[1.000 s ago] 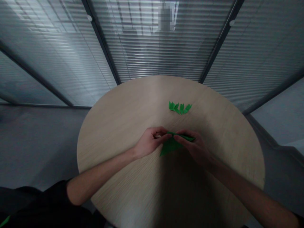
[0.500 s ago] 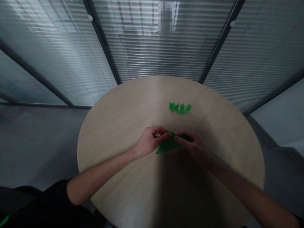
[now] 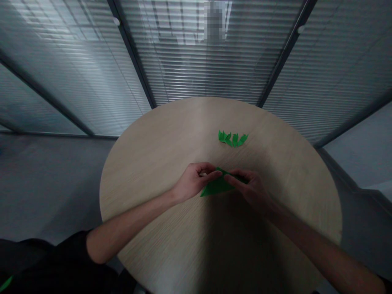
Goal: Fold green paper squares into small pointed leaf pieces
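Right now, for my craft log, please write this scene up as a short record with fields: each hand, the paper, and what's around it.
Left hand: pinches the top corner of the green paper.
Right hand: fingers curl over the paper's far edge.
Paper: folded into a flat triangle between the hands.
Nearby: small green paper pieces in a short row beyond the hands.
Surface: round pale wooden table.
Behind: glass wall with blinds.
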`<state>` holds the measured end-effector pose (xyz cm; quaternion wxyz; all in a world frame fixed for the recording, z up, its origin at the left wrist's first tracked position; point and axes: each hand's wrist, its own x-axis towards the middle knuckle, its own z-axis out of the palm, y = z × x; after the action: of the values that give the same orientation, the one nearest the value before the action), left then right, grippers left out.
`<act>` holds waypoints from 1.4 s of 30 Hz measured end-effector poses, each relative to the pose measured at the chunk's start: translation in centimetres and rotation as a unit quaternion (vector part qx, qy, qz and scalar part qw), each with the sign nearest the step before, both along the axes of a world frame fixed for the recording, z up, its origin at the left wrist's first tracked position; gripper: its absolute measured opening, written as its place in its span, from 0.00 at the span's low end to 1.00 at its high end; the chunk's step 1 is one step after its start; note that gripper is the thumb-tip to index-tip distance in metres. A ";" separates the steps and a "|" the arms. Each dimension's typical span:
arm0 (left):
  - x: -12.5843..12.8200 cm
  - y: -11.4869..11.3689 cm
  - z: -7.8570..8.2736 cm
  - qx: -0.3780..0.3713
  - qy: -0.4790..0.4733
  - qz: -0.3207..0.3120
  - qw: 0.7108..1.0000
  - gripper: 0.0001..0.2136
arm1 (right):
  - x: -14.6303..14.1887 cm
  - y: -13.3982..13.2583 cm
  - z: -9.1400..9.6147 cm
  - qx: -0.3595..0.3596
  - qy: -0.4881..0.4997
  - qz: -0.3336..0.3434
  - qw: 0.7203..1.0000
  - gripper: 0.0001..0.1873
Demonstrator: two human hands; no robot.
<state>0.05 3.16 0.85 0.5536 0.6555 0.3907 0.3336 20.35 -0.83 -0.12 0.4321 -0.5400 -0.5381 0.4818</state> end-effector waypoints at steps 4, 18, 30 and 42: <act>0.0 0.1 -0.4 -0.008 -0.004 -0.020 1.000 0.15 | 0.1 0.1 -0.1 -0.006 0.022 -0.009 1.000 0.17; 0.0 0.1 -0.5 -0.020 0.013 -0.011 1.000 0.18 | 0.0 0.2 0.0 -0.009 0.015 -0.021 1.000 0.18; 0.0 0.0 0.1 0.003 0.024 -0.008 1.000 0.16 | 0.1 0.1 -0.1 0.007 0.003 -0.019 1.000 0.17; 0.0 -0.1 0.2 0.016 0.026 -0.013 0.999 0.16 | 0.0 0.1 0.0 0.015 -0.007 -0.020 1.000 0.17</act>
<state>0.02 3.09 1.08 0.5372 0.6778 0.3911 0.3148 20.39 -0.73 -0.09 0.4462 -0.5472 -0.5372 0.4614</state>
